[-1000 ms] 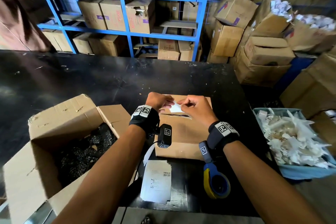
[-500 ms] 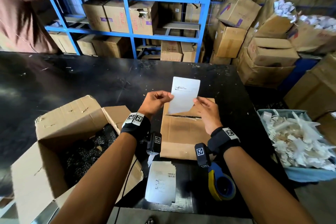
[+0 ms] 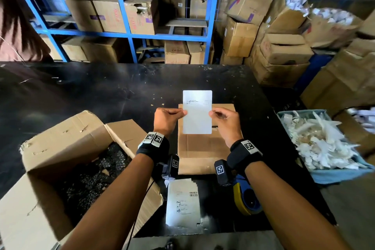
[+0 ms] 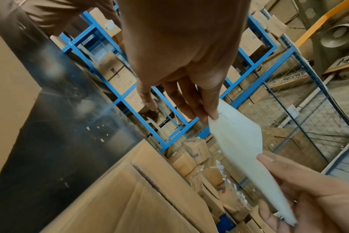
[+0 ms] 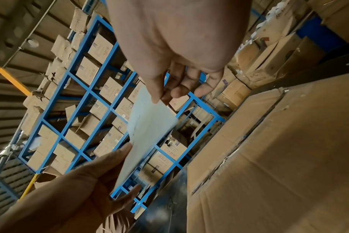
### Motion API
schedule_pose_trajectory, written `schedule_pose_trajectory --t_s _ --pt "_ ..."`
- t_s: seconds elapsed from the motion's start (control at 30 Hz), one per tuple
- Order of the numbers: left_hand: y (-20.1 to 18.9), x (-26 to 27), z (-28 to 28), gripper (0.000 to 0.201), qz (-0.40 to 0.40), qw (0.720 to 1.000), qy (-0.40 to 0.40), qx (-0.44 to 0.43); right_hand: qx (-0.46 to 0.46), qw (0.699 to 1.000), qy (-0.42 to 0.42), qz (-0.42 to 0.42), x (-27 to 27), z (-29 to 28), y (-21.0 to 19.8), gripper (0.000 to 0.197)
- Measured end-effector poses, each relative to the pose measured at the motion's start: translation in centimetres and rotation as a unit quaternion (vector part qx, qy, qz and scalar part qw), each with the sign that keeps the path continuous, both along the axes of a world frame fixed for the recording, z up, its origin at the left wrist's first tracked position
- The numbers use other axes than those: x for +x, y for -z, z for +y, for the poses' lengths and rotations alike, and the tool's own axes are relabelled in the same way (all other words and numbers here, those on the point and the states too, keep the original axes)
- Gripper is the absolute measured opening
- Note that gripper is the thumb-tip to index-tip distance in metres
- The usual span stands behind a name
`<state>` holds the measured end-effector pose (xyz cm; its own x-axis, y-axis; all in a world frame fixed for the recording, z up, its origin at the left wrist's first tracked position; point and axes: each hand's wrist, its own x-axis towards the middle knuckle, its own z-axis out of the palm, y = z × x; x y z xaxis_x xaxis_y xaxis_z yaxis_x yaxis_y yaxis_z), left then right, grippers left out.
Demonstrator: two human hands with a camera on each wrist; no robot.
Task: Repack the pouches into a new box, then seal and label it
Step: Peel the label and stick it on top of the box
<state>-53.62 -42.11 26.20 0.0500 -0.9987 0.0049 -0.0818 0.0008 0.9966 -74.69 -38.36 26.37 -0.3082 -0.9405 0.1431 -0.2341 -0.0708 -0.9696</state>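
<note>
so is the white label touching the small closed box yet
Apart. The left wrist view shows the label, pinched by the left hand and right hand, raised with shelving visible between it and the box.

Matt paper label (image 3: 197,115), cardboard box (image 3: 203,148) (creased)

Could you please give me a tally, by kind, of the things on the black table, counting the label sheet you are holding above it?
Cardboard boxes: 2, the open box and the closed box
Label items: 2, the sheet held by left hand and right hand, and the stack
Tape dispensers: 1
Total: 5
</note>
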Motion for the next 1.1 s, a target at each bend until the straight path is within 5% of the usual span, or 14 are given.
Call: schedule_pose_trajectory --t_s 0.23,0.57,0.8,0.87,0.97,1.1 --pt "1.4 -2.6 -1.4 0.007 0.009 1.0 -0.007 0.022 0.004 1.0 0.005 0.012 -2.2 -1.0 1.5 0.019" --pt "2.7 -6.3 -4.4 0.021 0.002 0.996 -0.056 0.069 0.001 0.995 -0.084 0.045 -6.8 -7.1 1.7 0.016" --pt "2.4 -7.2 -4.9 0.015 0.04 0.995 -0.089 0.036 0.045 0.98 -0.164 0.1 -9.4 -13.5 3.8 0.035" --pt "2.7 -6.6 -4.6 0.017 0.049 0.993 -0.101 0.035 0.108 0.945 -0.191 0.244 -10.3 -15.8 5.5 0.045" --pt "3.0 -5.8 -3.9 0.02 0.077 0.99 -0.112 0.047 0.201 0.824 -0.255 0.464 -11.5 -17.1 7.2 0.068" --pt "3.3 -4.8 -3.5 0.026 0.128 0.984 -0.113 0.047 0.23 0.82 -0.25 0.461 -12.3 -17.3 7.9 0.079"
